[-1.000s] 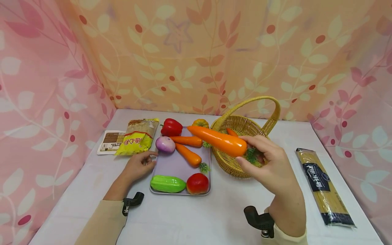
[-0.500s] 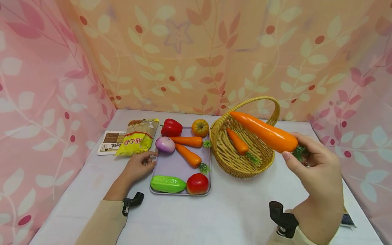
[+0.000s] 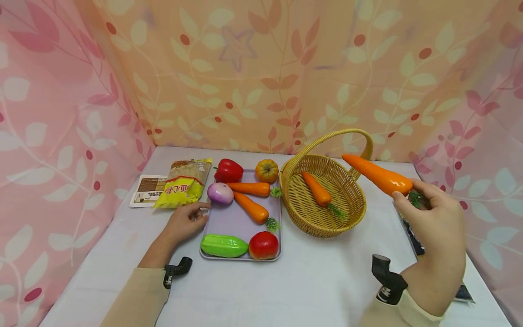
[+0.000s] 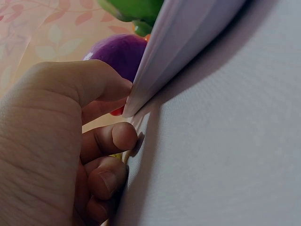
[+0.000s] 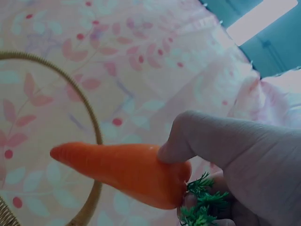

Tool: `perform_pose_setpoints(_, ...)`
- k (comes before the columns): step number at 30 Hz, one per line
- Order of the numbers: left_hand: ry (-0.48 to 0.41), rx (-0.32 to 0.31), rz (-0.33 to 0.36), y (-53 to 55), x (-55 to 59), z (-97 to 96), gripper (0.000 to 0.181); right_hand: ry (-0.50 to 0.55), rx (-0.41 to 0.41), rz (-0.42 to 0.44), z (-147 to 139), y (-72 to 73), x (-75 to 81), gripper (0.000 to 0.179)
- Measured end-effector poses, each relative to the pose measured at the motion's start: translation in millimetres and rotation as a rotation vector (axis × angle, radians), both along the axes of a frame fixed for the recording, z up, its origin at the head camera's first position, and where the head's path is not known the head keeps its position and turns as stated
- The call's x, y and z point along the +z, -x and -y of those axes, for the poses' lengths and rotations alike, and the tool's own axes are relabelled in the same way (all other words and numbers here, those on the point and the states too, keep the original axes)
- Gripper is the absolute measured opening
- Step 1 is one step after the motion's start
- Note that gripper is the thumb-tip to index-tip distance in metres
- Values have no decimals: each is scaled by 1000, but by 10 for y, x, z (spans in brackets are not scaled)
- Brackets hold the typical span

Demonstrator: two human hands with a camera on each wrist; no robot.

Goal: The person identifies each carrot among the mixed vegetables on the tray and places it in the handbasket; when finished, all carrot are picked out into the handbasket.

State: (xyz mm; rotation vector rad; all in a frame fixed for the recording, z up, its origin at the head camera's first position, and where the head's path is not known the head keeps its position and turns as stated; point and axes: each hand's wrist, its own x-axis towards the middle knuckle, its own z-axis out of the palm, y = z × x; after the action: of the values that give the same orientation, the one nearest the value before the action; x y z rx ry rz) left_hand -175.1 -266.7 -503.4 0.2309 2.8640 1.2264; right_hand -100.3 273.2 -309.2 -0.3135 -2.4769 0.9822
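My right hand [image 3: 435, 218] pinches a large orange carrot [image 3: 377, 174] near its green top, in the air right of the wicker basket [image 3: 323, 229]. In the right wrist view, the thumb presses the carrot [image 5: 127, 172] and its tip points left. A smaller carrot [image 3: 316, 188] lies in the basket. Loosely bent, my left hand [image 3: 184, 223] rests beside the lilac tray [image 3: 233, 222], fingertips at its left edge. The left wrist view has a digit touching the tray rim [image 4: 141, 89], other fingers curled by the cloth. The tray bears two carrots [image 3: 251, 207], a purple onion [image 3: 220, 193] and other produce.
On the tray lie a red bell pepper [image 3: 229, 170], a green vegetable [image 3: 224, 245] and a red fruit [image 3: 263, 245]. A small pumpkin [image 3: 267, 171] sits at its back corner. A yellow food bag [image 3: 184, 184] and a flat pack [image 3: 143, 190] stand left. My right arm partly hides a noodle pack [image 3: 413, 238].
The right hand has carried the large carrot rightward, from over the basket's left side to past its right rim. This uncovers the small carrot in the basket. The left hand stays put.
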Motion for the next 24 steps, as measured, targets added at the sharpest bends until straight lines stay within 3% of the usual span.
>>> perform_pose_setpoints(3, 1, -2, 1, -5, 8, -2, 28, -61, 15, 116, -41, 124, -58, 53)
perform_pose_setpoints(9, 3, -1, -6, -7, 19, 2, 28, -51, 70, 272, -68, 380, -243, 63)
perform_pose_setpoints(16, 6, -1, -17, -2, 7, 11, 28, -94, 159, 313, 52, 669, -482, 65)
perform_pose_setpoints(24, 1, 1, -21, 9, -17, 8, 28, -99, 174, 368, 309, 916, -684, 67)
